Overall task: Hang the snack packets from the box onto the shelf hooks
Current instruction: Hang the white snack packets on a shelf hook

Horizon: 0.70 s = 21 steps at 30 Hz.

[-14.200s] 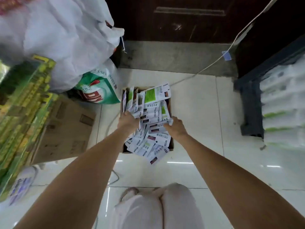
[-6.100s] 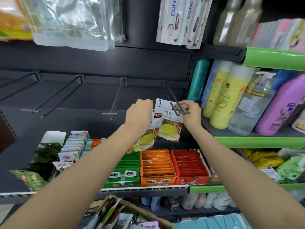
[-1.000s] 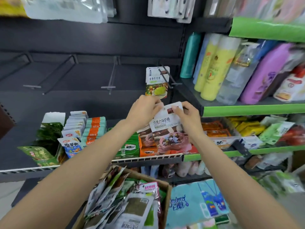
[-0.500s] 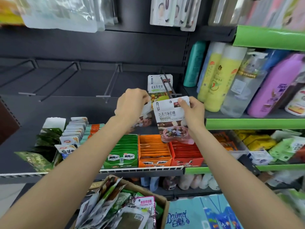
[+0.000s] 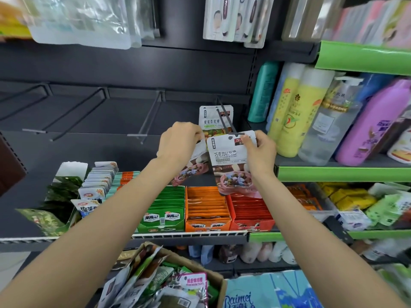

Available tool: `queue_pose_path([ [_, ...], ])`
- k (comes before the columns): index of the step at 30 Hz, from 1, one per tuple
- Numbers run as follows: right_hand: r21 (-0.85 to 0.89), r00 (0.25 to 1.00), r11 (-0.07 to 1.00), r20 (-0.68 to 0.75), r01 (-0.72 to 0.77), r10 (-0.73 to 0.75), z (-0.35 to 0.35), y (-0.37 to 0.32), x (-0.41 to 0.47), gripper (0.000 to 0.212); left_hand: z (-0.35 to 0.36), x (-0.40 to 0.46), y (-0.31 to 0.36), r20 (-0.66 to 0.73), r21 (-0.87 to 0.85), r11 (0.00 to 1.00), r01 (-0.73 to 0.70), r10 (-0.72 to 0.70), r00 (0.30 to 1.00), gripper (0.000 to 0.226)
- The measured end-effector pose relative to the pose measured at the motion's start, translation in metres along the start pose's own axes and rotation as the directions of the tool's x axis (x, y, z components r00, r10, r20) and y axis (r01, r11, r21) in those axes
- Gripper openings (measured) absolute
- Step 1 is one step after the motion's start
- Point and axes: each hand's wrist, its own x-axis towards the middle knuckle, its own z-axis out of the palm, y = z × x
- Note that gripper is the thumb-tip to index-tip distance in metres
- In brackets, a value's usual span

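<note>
We see the right hand pinching the top right corner of a snack packet, thumb on its front and fingers curled behind, with the packet's top edge held right at the tip of the shelf hook. We cannot tell whether the hook has passed through the packet's hole. The packet hangs upright, its lower part showing a pink bowl of candies, in front of the orange tray and the red tray on the shelf below.

The left hand has its fingers curled and clamped on a second packet, which hangs tilted under the hand, just left of the first and partly hidden by it.

Further back on the same hook hangs 1 packet already in place, white on top with green print.

To the left, 3 more hooks stick out from the dark back panel with nothing on them. At the bottom edge the cardboard box sits open with many packets piled loosely inside. A green tray stands beside the orange one. Bottles line the green-edged shelf to the right of the hands.
</note>
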Motion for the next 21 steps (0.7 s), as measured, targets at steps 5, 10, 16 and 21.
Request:
queue_pose_path([
  [5, -0.132, 1.0, 0.991, -0.01, 0.014, -0.016, 0.016, 0.003, 0.023, 0.012, 0.001, 0.011, -0.003, -0.016, 0.031, 0.999, 0.02, -0.02, 1.0, 0.024],
  [10, -0.231, 0.995, 0.968, 0.031, 0.099, -0.094, 0.037, 0.001, 0.059, 0.018, 0.008, 0.025, -0.003, 0.01, 0.046, 0.997, 0.055, -0.055, 0.998, 0.025],
  [16, -0.313, 0.996, 0.948, 0.032, -0.065, 0.079, 0.064, 0.02, 0.107, 0.02, 0.016, 0.038, -0.004, 0.044, 0.052, 0.995, 0.083, -0.085, 0.995, 0.023],
  [21, -0.412, 0.993, 0.907, 0.032, -0.087, 0.11, 0.078, 0.025, 0.128, 0.02, 0.016, 0.042, -0.009, 0.082, 0.015, 0.999, 0.05, -0.051, 0.995, 0.02],
])
